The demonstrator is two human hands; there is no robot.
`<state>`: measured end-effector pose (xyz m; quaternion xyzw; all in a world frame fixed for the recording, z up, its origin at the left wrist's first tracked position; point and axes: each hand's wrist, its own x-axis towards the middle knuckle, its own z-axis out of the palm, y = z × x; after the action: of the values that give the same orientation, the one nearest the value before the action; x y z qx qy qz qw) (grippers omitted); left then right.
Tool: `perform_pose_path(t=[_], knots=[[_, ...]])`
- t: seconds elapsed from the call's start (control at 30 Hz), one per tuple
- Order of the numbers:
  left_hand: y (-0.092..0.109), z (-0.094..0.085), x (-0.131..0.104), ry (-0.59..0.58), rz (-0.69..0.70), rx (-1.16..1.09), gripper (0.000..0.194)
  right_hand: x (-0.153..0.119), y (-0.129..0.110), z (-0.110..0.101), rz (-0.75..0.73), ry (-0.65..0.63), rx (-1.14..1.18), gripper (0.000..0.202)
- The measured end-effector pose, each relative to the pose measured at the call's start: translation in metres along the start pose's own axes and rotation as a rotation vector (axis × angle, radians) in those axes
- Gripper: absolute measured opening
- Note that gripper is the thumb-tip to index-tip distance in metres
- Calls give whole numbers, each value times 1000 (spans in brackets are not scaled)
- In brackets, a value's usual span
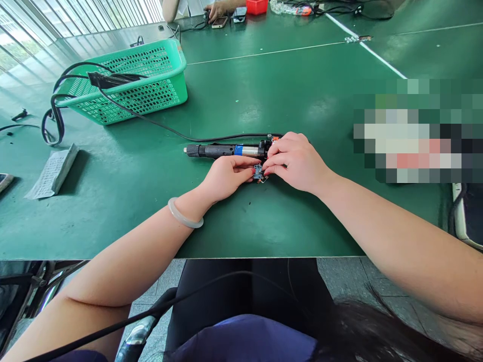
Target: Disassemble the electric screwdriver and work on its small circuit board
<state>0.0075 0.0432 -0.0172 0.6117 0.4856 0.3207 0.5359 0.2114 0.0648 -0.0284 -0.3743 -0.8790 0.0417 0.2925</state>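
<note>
My left hand (pixel 222 177) is closed, its thumb and fingertips pinching a small blue-grey part (pixel 258 172) with metal bits at its lower edge. From the other side my right hand (pixel 296 163) is closed with its fingertips on the right edge of that same part. Just beyond the hands lies a slim black stick-shaped tool (pixel 217 150) with a blue band and a metal section. Its right end, with some orange showing, is partly hidden behind my right fingers. A black cable (pixel 211 140) runs along the tool's far side.
A green plastic basket (pixel 177 85) holding black cables stands at the back left. A crumpled printed packet (pixel 53 171) lies at the left. Another person's hand (pixel 218 10) is at the far edge, near a phone (pixel 220 22) and a red box (pixel 256 6). The right side is partly pixelated.
</note>
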Motion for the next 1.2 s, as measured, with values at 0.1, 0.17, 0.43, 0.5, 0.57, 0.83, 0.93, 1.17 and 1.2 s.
perform_pose_path(t=[0.1, 0.17, 0.43, 0.5, 0.57, 0.83, 0.93, 1.17, 1.2], knots=[[2, 1, -1, -1, 21, 24, 30, 0, 0, 0, -3, 1, -3, 22], [3, 1, -2, 2, 31, 42, 30, 0, -1, 1, -7, 9, -4, 22], [5, -1, -2, -21, 46, 69, 35, 0, -1, 0, -6, -1, -43, 25], [4, -1, -1, -24, 53, 72, 34, 0, -1, 0, -1, 2, -44, 23], [4, 0, -1, -26, 58, 73, 32, 0, -1, -1, 10, 0, -35, 21], [0, 0, -1, -14, 117, 78, 36, 0, -3, -3, 21, -19, -18, 23], [2, 1, -1, 11, 176, 179, 31, 0, -2, -3, 12, -27, -24, 24], [6, 3, -6, 63, 309, 420, 27, 0, -3, -1, 12, 6, -38, 24], [6, 3, -6, 68, 305, 409, 28, 0, -4, -1, 12, 7, -38, 24]])
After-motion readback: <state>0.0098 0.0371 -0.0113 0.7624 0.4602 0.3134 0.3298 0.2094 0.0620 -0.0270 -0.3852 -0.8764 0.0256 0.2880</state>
